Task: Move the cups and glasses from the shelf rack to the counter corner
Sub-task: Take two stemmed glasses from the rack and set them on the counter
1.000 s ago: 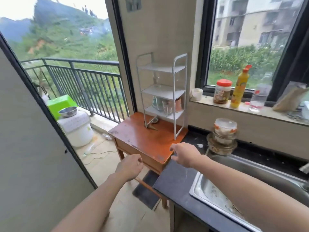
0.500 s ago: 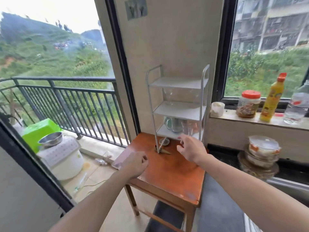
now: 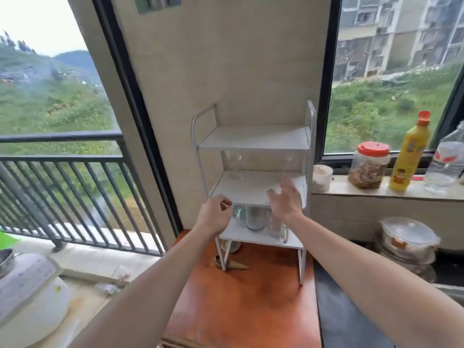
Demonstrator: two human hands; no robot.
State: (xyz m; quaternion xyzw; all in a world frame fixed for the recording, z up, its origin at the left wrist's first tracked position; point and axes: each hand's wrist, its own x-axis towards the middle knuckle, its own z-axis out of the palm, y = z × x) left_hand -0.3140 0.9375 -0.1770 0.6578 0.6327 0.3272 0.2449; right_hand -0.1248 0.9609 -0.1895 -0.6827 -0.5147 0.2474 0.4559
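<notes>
Both hands reach for the rack at frame centre.
Left hand fingers curled and empty, right hand fingers apart; glasses crowd the lowest shelf, so a hasty grab could knock neighbours over.

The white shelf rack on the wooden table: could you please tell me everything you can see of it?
The white shelf rack looks like painted metal: three flat tiers between rounded tube side frames, upright on thin legs on the orange-brown wooden table, its back to the beige wall. The top tier is bare. Clear glasses stand on the middle tier, and glass cups on the bottom one. The left hand and the open right hand are at its front; contact is unclear.
</notes>
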